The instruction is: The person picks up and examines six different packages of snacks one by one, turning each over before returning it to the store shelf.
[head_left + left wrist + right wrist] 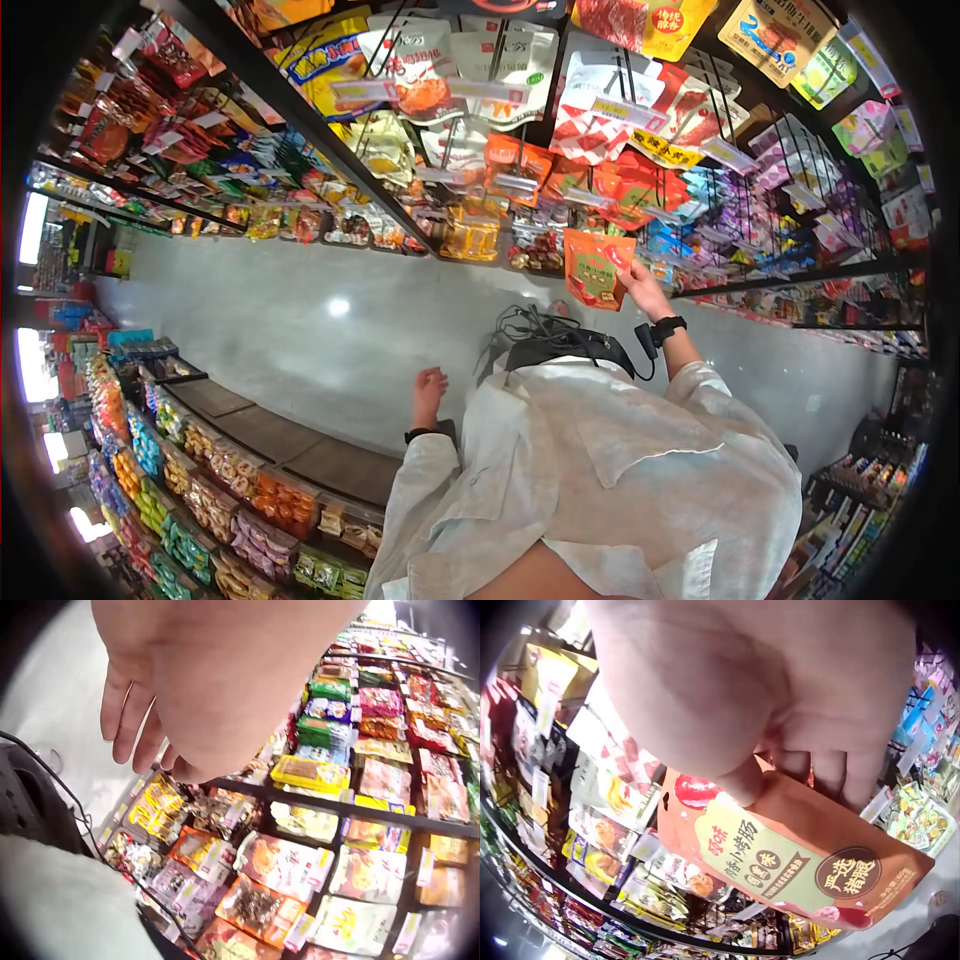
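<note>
My right hand (648,292) holds an orange snack pouch (597,270) by its side edge, in front of the hanging shelf. Up close in the right wrist view, the thumb lies on the front of the pouch (772,844) and the fingers go behind it. Its label has Chinese writing, a pale green panel and sausage pictures. The left hand (430,392) hangs low beside the body, above the floor, with fingers loosely bent. Nothing is in that hand (217,682) in the left wrist view; snack packs lie beyond it.
Hooks with price tags hold many snack bags (500,75) ahead. A black shelf post (300,120) runs down on the left. Bins of wrapped snacks (285,500) stand at lower left across the grey floor (300,330). A black bag with cables (565,345) sits at the waist.
</note>
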Tool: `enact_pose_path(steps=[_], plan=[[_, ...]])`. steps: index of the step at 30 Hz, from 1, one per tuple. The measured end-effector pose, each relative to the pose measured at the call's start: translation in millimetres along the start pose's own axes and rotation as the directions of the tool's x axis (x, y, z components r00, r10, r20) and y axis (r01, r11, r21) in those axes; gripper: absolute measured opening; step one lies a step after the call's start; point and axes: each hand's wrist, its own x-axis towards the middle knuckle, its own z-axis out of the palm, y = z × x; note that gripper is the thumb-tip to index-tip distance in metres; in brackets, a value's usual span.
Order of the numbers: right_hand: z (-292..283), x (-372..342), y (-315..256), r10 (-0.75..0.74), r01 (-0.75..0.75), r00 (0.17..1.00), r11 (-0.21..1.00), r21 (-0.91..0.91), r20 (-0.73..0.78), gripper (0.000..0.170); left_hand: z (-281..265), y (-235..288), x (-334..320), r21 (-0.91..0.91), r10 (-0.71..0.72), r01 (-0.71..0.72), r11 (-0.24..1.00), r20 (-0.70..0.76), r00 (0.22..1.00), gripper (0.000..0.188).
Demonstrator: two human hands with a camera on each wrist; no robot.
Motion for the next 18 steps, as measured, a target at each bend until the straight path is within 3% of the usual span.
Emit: enact_pose_path(steps=[3,5,6,9,11,14,15,18], plan=[[15.1,-60.5,-72.4,-0.148,0.151,0.988,0.961,0.23,-0.03,0.032,22.9,59.1,-23.1,0.043,0.124,-0.132,0.99,0.142,0.982,0.031],[20.4,-94.9,-112.0,-0.125,0.129,0.992,0.968,0.217,-0.034,0.036,45.1,90.9,-32.6,0.093,0.226,-0.258,0.962,0.263,0.938,0.035],[22.3,-110.5,-132.2,-0.113,0.114,0.993,0.967,0.229,-0.016,0.039,62.0,108.6,-39.7,0.012,0.264,-0.284,0.959,0.337,0.904,0.038],[30.3,-146.6,-165.6,-0.122,0.11,0.992,0.951,0.288,0.023,0.043,115.1,169.2,-82.0,-0.089,0.323,-0.332,0.939,0.556,0.766,0.048],[37.3,-167.0,-178.7,-0.123,0.105,0.992,0.943,0.316,0.037,0.043,145.8,185.5,-110.0,-0.24,0.395,-0.322,0.916,0.68,0.617,0.048],[44.0,-181.6,-171.8,-0.168,0.167,0.985,0.875,0.455,-0.039,0.04,171.0,213.1,-148.3,-0.294,0.362,-0.219,0.931,0.824,0.437,0.042],[43.6,-185.7,-167.7,-0.184,0.2,0.979,0.84,0.505,-0.083,0.039,176.5,210.6,-152.4,-0.3,0.371,-0.222,0.928,0.812,0.45,0.041],[37.1,-203.1,-161.8,-0.17,0.151,0.985,0.825,0.545,-0.015,0.047,192.0,206.1,-168.0,-0.308,0.389,-0.239,0.921,0.78,0.49,0.036]])
